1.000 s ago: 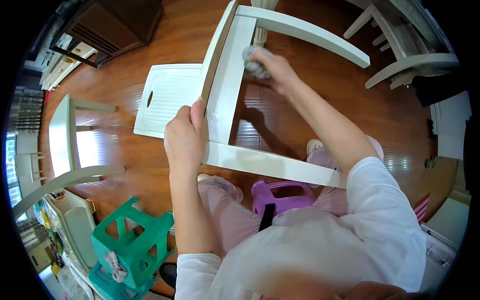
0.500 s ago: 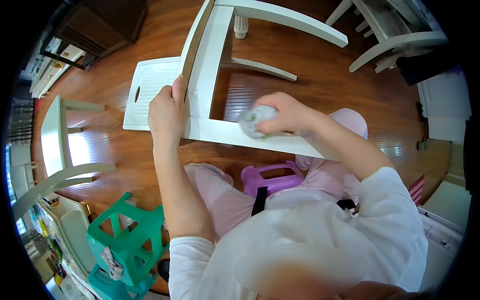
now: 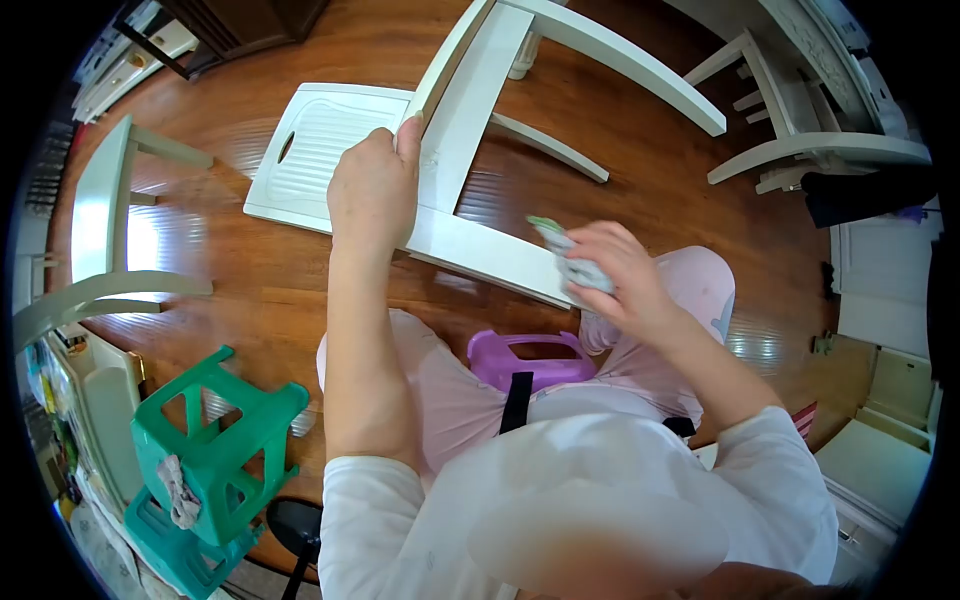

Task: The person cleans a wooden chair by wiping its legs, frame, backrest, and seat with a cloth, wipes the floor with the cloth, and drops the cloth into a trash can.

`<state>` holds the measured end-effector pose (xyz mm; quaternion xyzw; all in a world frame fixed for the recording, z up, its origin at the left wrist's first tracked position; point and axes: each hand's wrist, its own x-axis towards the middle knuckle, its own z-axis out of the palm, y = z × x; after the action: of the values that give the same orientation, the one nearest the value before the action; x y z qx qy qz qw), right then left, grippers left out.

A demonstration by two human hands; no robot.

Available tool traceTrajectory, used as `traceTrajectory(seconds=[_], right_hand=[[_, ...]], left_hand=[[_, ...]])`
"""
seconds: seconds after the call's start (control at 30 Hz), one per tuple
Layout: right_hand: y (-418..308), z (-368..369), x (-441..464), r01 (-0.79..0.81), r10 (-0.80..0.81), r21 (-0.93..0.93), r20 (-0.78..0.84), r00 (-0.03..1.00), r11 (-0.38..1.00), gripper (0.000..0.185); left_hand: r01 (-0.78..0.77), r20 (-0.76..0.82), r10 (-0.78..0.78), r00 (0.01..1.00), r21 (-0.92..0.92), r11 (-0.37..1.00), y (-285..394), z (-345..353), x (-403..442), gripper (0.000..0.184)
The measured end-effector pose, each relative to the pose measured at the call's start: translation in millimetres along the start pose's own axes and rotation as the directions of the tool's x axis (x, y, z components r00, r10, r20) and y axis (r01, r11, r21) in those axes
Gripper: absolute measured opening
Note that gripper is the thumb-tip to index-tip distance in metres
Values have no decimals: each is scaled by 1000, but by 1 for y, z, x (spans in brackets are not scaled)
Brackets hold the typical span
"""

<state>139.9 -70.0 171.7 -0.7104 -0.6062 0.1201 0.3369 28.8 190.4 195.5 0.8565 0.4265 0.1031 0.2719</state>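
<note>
A white wooden chair frame (image 3: 475,110) lies tilted in front of me over the brown floor. My left hand (image 3: 375,190) is wrapped round its long rail, thumb on top. My right hand (image 3: 615,270) pinches a crumpled pale cloth (image 3: 580,268) with a green patch, at the end of the frame's near bar (image 3: 490,252). Beyond my left hand, a white ribbed panel (image 3: 325,150) with a slot shows beside the rail. The cloth partly hides the end of the near bar.
A purple stool (image 3: 530,372) is between my legs. Green stools (image 3: 215,440) with a grey rag (image 3: 178,492) stand at the lower left. White chairs stand at the left (image 3: 100,220) and upper right (image 3: 790,110). A dark cabinet (image 3: 240,20) is at the upper left.
My right hand with the cloth has moved from the cross rail to the near bar, then right along it to its end. My left hand still grips the rail. The view has shifted.
</note>
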Motion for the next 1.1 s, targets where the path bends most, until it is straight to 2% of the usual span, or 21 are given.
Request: traceTrajectory(seconds=[0.17, 0.27, 0.33, 0.43, 0.5, 0.6, 0.73, 0.87, 0.93, 1.0, 1.07, 1.1], right_hand=[[-12, 35, 42, 46, -43, 22, -92, 995, 999, 33], [-13, 26, 28, 2, 0, 25, -84, 996, 1000, 34], [-12, 7, -3, -83, 80, -111, -33, 996, 990, 37], [-9, -13, -42, -109, 114, -176, 19, 993, 978, 40], [-12, -14, -50, -209, 208, -175, -25, 978, 962, 44], [-13, 5, -18, -121, 121, -231, -14, 993, 965, 45], [-20, 46, 51, 63, -75, -132, -91, 993, 989, 38], [-18, 59, 100, 83, -82, 7, -92, 992, 997, 33], [0, 45, 97, -46, 50, 28, -154, 987, 999, 31], [7, 15, 73, -210, 239, 139, -249, 938, 968, 30], [-5, -15, 37, -252, 290, 201, -184, 939, 947, 37], [-9, -23, 16, -220, 235, 127, -116, 965, 967, 40]], left_hand=[[-1, 9, 1, 1000, 11, 1000, -2, 0, -2, 59], [-23, -4, 23, 1000, 17, 1000, -1, 0, -3, 61], [-37, -4, 37, 999, 0, 999, -4, 1, -1, 62], [-61, -21, 60, 998, -12, 998, -6, 4, 0, 62], [-37, -23, 37, 999, -29, 999, -5, 5, 1, 61], [-29, -25, 28, 999, -33, 999, -9, 8, 4, 62], [-43, -35, 42, 999, -20, 999, -8, 8, 2, 63], [-52, -46, 52, 998, 1, 999, -11, 7, 4, 65], [-23, 10, 24, 1000, -30, 999, -7, 2, 1, 65], [-11, 35, 13, 999, -58, 998, -4, -3, -1, 64], [13, 64, -8, 998, -88, 996, -4, -5, -3, 64], [4, 75, 2, 997, -80, 997, -4, -6, -3, 64]])
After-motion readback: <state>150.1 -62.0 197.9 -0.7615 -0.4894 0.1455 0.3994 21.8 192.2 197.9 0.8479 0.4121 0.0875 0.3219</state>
